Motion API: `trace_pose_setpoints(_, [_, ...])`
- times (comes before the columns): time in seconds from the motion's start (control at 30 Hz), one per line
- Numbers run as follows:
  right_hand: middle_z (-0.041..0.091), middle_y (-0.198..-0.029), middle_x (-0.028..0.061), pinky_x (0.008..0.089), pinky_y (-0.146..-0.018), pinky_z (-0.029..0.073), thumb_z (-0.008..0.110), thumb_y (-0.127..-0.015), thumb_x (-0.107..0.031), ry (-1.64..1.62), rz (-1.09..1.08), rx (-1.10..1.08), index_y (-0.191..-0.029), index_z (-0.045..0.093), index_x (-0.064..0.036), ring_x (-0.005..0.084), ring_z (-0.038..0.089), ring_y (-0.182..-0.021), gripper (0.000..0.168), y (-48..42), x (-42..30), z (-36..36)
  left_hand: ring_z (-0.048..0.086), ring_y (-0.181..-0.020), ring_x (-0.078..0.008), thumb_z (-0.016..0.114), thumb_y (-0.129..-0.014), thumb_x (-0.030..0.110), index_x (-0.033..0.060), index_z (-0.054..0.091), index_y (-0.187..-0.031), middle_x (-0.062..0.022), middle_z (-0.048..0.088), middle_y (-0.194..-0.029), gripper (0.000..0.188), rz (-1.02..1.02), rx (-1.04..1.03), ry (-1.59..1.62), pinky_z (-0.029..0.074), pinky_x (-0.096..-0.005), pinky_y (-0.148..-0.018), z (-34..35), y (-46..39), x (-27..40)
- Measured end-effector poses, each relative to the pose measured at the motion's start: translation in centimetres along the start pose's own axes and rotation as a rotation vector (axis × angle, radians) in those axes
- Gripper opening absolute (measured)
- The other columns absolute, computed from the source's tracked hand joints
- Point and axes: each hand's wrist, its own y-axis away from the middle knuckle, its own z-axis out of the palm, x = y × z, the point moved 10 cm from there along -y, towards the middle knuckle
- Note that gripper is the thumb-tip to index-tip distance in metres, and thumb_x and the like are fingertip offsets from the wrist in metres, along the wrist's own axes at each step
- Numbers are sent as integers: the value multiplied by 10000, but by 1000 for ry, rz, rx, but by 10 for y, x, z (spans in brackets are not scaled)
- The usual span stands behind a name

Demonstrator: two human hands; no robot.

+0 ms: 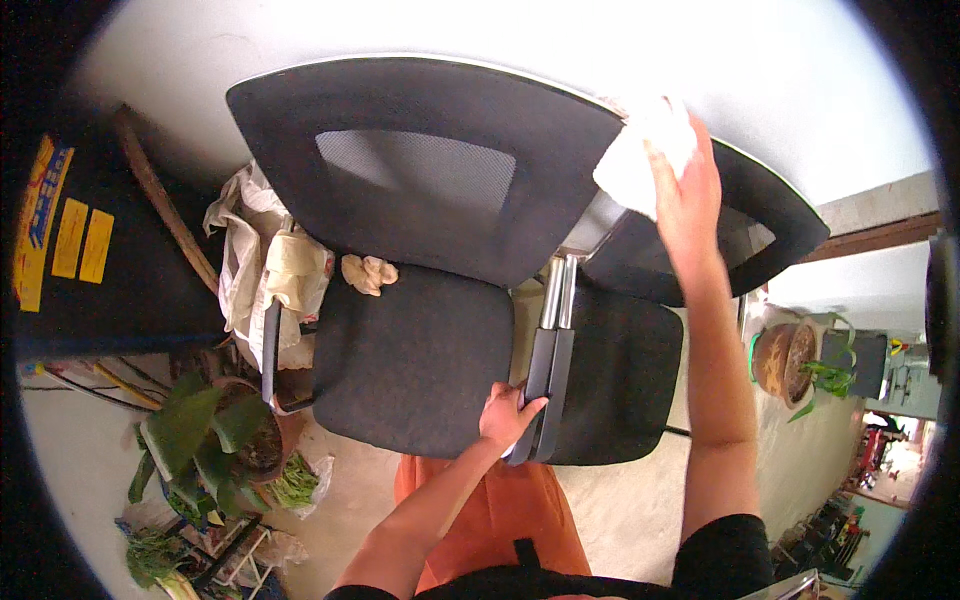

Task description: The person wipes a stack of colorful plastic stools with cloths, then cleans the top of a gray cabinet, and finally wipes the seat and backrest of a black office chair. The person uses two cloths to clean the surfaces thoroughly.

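My right hand (691, 191) holds a white cloth (637, 165) at the top edge of the chair backs, where the left chair's backrest (420, 97) meets the right chair's backrest (645, 244). My left hand (504, 415) grips a black armrest (538, 382) between the two chairs, thumb laid across it. Two such armrests with silver metal supports (559, 289) stand side by side there. The left chair's black seat (412, 360) lies before me, and the right chair's seat (622, 375) is beside it. A crumpled beige cloth (369, 274) rests at the left seat's back corner.
A pale cloth (294, 262) hangs over the left armrest, beside a white sack (244, 255). Potted leafy plants (187, 435) and a bag of greens (296, 480) stand at lower left. Another potted plant (784, 364) is on the right. A white wall (525, 30) rises behind the chairs.
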Motion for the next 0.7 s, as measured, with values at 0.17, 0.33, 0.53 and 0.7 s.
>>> trace_pose_setpoints(0.17, [699,-1155,222,432,-1001,480,680,-962,-244,-36,-35,-465,-1244,625,32,382,655,-1106,398,-60,-42,42,599,-1126,-378,633,-919,633,72,697,-1200,-187,598,-1159,631,-71,-68,-44,511,-469,-969,6,-1,-17])
trace_pose_setpoints(0.33, [695,-1149,217,459,-965,490,693,-955,-316,189,-403,-400,-1183,653,25,404,641,-1086,412,-85,-97,83,630,-1073,-427,604,-918,672,1,691,-974,-230,587,-1166,679,35,11,47,533,-498,-914,1,-1,1])
trace_pose_setpoints(0.53, [698,-1124,204,479,-928,504,679,-958,-327,221,-545,-399,-1175,670,27,412,642,-1079,415,-112,-194,176,640,-1053,-433,583,-919,684,20,708,-1080,-236,573,-1175,694,118,48,-46,546,-493,-894,0,1,3])
trace_pose_setpoints(0.7, [703,-1135,193,487,-933,507,679,-959,-320,207,-642,-363,-1171,671,24,409,640,-1107,404,-126,-280,240,651,-1055,-365,573,-946,639,107,692,-1264,-175,629,-1085,630,185,68,22,536,-455,-910,-15,30,-34])
